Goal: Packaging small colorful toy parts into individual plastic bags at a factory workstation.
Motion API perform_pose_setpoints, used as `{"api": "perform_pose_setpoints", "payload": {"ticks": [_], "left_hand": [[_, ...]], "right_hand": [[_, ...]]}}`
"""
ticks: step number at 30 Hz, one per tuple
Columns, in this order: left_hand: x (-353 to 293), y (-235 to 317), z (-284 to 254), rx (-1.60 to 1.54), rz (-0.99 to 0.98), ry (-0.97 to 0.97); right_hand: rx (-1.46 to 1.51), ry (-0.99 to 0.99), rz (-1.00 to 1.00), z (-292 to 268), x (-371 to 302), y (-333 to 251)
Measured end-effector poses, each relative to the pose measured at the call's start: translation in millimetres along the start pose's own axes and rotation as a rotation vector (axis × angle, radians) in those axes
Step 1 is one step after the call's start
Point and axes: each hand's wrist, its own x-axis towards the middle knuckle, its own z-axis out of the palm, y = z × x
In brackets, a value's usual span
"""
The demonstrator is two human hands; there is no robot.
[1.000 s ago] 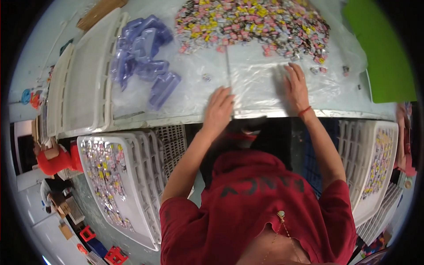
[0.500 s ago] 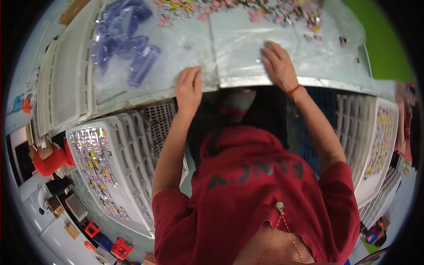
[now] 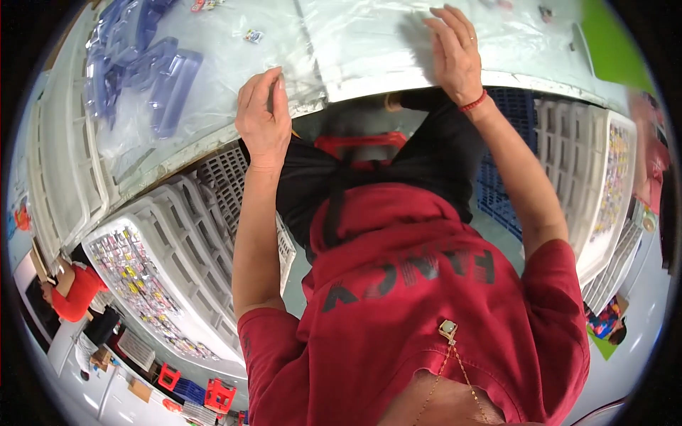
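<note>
My left hand (image 3: 263, 119) is at the front edge of a pale worktable (image 3: 369, 71) covered with clear plastic sheet. Its fingers are loosely bent, thumb and forefinger apart, and I see nothing between them. My right hand (image 3: 456, 62) hovers over the table edge farther right, fingers spread and holding nothing, with a shadow beside it. A red cord (image 3: 473, 101) circles that wrist. On the sheet beyond my left hand lies a small colourful piece (image 3: 253, 35), too small to name. Translucent blue plastic shells (image 3: 174, 92) lie in a heap left of that hand.
Stacked white crates (image 3: 181, 248) stand at my left, the front one bearing many small colourful pieces. More white crates (image 3: 579, 156) stand at my right, beside blue crates (image 3: 508, 177). A green sheet (image 3: 614, 46) lies at the table's far right. A person in red (image 3: 74, 295) is at far left.
The view has shifted, so the table sits higher and most of the colourful pile has left the picture. My right hand's fingers have spread; my left hand has opened somewhat.
</note>
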Motion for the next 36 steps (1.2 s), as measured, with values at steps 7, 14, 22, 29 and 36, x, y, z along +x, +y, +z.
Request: {"api": "perform_pose_setpoints", "payload": {"ticks": [7, 14, 22, 29, 36], "left_hand": [[1.6, -2.4, 0.6, 0.065, 0.086, 0.004], [1.5, -1.4, 2.5, 0.105, 0.073, 0.030], [4.7, 5.7, 5.6, 0.215, 0.122, -0.004], [2.9, 3.0, 7.6, 0.267, 0.156, -0.005], [4.0, 6.9, 8.7, 0.278, 0.102, -0.028]], "right_hand": [[-0.007, 0.020, 0.117, 0.8, -11.5, -7.0], [0.005, 0.053, 0.218, -32.8, -27.6, -10.3], [-0.178, -0.144, 0.651, -110.6, -170.2, -9.9], [-0.264, -0.276, 0.882, -117.7, -240.0, -10.2], [-0.179, -0.295, 0.951, -86.9, -241.1, 0.9]]}}
